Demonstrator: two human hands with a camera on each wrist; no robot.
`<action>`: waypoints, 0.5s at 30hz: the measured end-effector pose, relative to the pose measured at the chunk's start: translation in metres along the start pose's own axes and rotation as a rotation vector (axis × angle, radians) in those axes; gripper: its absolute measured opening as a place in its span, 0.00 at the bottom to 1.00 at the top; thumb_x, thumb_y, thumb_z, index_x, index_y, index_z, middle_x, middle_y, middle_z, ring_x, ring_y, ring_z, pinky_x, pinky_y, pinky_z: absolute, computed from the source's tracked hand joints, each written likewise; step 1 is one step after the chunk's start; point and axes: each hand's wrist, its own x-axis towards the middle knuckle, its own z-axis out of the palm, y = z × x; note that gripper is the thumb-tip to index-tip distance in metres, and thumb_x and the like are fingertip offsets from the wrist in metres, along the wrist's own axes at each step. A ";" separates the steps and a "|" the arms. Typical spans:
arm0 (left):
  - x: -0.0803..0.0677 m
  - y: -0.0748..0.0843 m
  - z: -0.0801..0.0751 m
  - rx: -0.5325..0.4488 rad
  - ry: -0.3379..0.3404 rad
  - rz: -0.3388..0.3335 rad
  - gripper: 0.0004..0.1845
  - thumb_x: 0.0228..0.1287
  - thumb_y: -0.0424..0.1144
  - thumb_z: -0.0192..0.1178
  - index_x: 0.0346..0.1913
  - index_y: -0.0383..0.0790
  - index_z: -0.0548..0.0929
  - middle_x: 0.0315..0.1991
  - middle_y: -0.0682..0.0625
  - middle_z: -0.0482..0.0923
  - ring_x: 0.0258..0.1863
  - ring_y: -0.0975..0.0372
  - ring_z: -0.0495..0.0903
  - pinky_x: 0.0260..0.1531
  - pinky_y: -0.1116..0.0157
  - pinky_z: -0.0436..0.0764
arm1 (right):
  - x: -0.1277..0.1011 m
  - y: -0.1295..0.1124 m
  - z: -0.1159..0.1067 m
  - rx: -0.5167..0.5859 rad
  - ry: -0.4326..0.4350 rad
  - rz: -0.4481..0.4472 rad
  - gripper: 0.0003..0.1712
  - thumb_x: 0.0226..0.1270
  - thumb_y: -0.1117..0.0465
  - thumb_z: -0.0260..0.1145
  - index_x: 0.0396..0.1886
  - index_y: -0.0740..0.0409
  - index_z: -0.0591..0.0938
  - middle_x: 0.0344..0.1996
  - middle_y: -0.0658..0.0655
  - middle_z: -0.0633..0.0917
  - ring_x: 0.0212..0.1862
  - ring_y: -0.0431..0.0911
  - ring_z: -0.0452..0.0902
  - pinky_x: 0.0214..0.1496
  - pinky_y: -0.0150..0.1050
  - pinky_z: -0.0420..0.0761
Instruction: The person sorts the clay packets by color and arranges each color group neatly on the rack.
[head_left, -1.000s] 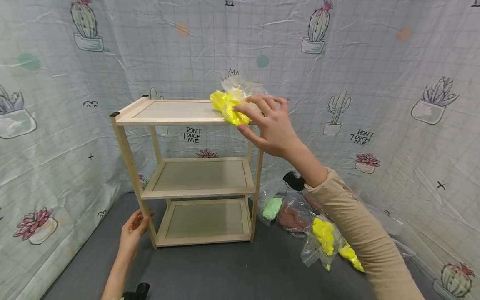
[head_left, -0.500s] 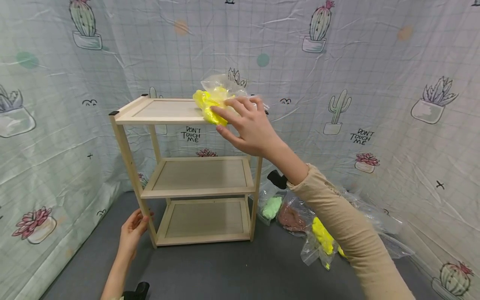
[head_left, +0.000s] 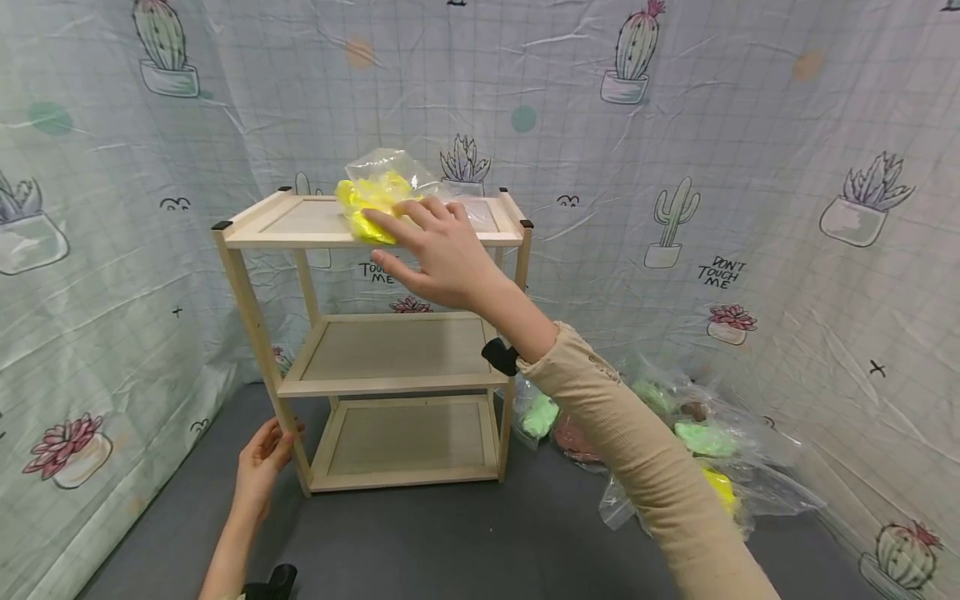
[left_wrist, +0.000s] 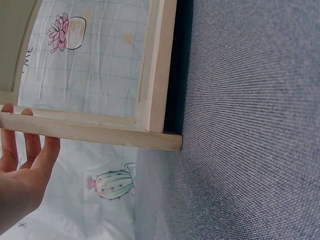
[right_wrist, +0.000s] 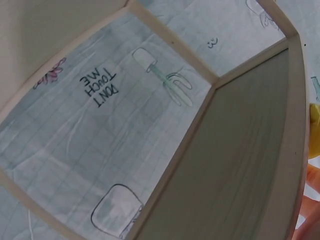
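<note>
A three-tier wooden shelf rack point(head_left: 390, 383) stands upright on the dark floor. Low on its front left leg, my left hand point(head_left: 262, 462) pinches the wood; in the left wrist view the fingers point(left_wrist: 32, 142) reach round that leg. On the top tier lies a clear plastic bag of yellow clay-like stuff point(head_left: 367, 200). My right hand point(head_left: 450, 254) rests against the bag with fingers extended, the thumb apart below the tier's front edge. Beneath the palm the bag is partly hidden. The right wrist view catches only a sliver of the yellow stuff point(right_wrist: 315, 131) and fingertips.
To the right of the rack lie several plastic bags, with green point(head_left: 538, 417), reddish-brown point(head_left: 576, 437) and yellow stuff point(head_left: 722, 490) in them; my right sleeve point(head_left: 637, 467) covers some. A cactus-print curtain point(head_left: 570, 150) hangs behind and at both sides.
My right hand and the yellow bag have moved left along the top tier, from its right end toward the middle. The left hand stays at the leg. More bags show at the right.
</note>
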 end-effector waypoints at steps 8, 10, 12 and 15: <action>-0.001 -0.002 0.001 0.013 0.003 0.016 0.13 0.64 0.33 0.49 0.50 0.43 0.74 0.36 0.65 0.80 0.38 0.76 0.79 0.36 0.80 0.75 | 0.019 -0.022 0.008 -0.100 -0.099 0.046 0.32 0.64 0.34 0.39 0.68 0.34 0.53 0.61 0.48 0.66 0.62 0.44 0.61 0.56 0.43 0.61; -0.002 -0.002 0.001 0.013 0.003 0.018 0.13 0.64 0.33 0.49 0.50 0.47 0.74 0.36 0.65 0.80 0.38 0.76 0.79 0.36 0.80 0.75 | 0.023 -0.027 0.011 -0.119 -0.093 0.044 0.33 0.64 0.33 0.38 0.68 0.34 0.52 0.60 0.49 0.66 0.59 0.43 0.63 0.54 0.40 0.62; -0.002 -0.002 0.001 0.009 -0.001 0.023 0.13 0.64 0.33 0.49 0.50 0.47 0.74 0.37 0.66 0.80 0.38 0.76 0.79 0.36 0.80 0.75 | 0.026 -0.032 0.014 -0.122 -0.077 0.037 0.34 0.63 0.32 0.38 0.68 0.34 0.53 0.57 0.50 0.65 0.53 0.40 0.67 0.50 0.37 0.62; -0.002 -0.002 0.001 0.006 -0.010 0.031 0.13 0.64 0.33 0.49 0.50 0.47 0.74 0.37 0.66 0.80 0.38 0.76 0.79 0.36 0.80 0.75 | 0.030 -0.037 0.017 -0.121 -0.048 0.019 0.35 0.61 0.32 0.39 0.68 0.35 0.54 0.54 0.50 0.64 0.44 0.37 0.69 0.46 0.35 0.62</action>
